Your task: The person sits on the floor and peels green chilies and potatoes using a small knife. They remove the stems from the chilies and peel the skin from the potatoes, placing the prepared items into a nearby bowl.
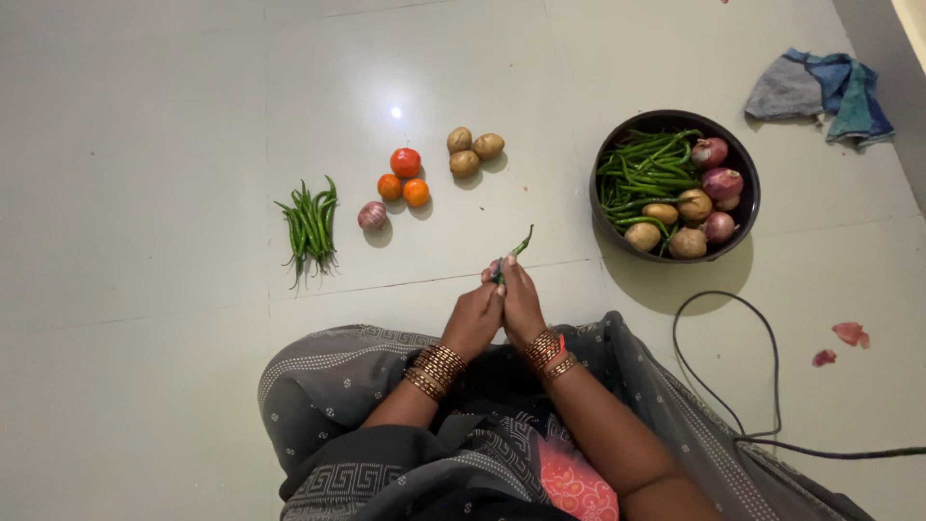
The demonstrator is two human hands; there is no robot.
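1. My L hand [475,316] & R hand [522,301] both pinch one chilli [517,246], held above floor [145,289].
2. Risk: thin stem, grip at one end; may snap/drop.
3. Further: chilli pile [311,227], tomatoes [403,177], bowl [743,207].

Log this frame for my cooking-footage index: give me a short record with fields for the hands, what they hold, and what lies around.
hands: left hand and right hand pressed together, fingers on one green chilli
floor, left: pile of green chillies, onion, three tomatoes, three potatoes
floor, right: dark bowl with chillies, onions, potatoes
other: cloth, black cable
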